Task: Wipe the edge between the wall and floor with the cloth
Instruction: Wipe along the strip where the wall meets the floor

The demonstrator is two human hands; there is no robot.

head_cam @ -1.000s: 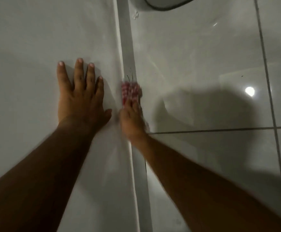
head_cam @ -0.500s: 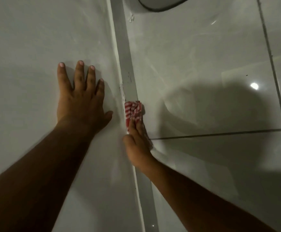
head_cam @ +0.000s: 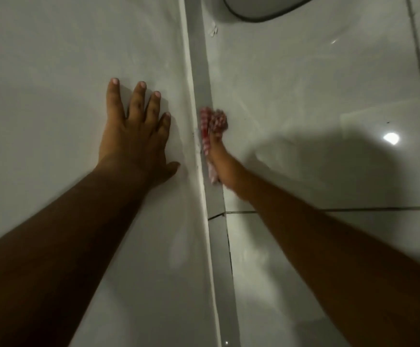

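Note:
My right hand (head_cam: 220,162) grips a red-and-white striped cloth (head_cam: 210,123) and presses it on the grey strip (head_cam: 200,71) that runs along the foot of the wall, where it meets the floor. The cloth bunches past my fingertips and a strip of it trails under my palm; it is blurred by motion. My left hand (head_cam: 133,136) lies flat on the pale wall (head_cam: 66,71), fingers spread, just left of the edge and level with the cloth.
Glossy white floor tiles (head_cam: 316,83) with dark grout lines fill the right side. A white rounded object with a dark rim (head_cam: 266,8) sits at the top edge. A small white scrap (head_cam: 213,30) lies near the strip. Dark specks dot the wall beside the cloth.
The right hand slid the cloth back toward me along the strip, then pushed it forward again. The left hand stayed flat on the wall.

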